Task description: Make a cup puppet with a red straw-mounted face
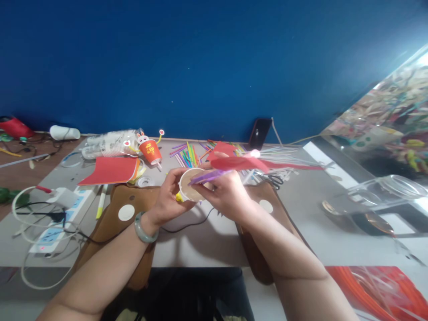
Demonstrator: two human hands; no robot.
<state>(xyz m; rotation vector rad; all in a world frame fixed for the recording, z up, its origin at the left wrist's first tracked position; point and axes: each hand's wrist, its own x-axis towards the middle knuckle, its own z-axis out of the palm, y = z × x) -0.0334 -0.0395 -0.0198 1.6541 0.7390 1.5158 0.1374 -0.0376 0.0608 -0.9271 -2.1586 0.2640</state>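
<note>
My left hand [172, 198] is wrapped round a paper cup [183, 183], whose pale open end faces me and has a bit of yellow at its lower left edge. In my right hand [229, 194] is a purple strip [211, 176], pinched by the fingers, with its tip over the cup's opening. A red sheet [239, 164] lies across or just behind my right fingers; its exact contact is blurred. A green bangle circles my left wrist.
Behind my hands lie colourful sticks [189, 156] and black-handled scissors [276, 180]. A decorated red cup [150, 151], red papers [109, 170] and a power strip [63, 220] are at left. A clear jar [377, 191] lies right; a phone [260, 133] leans on the blue wall.
</note>
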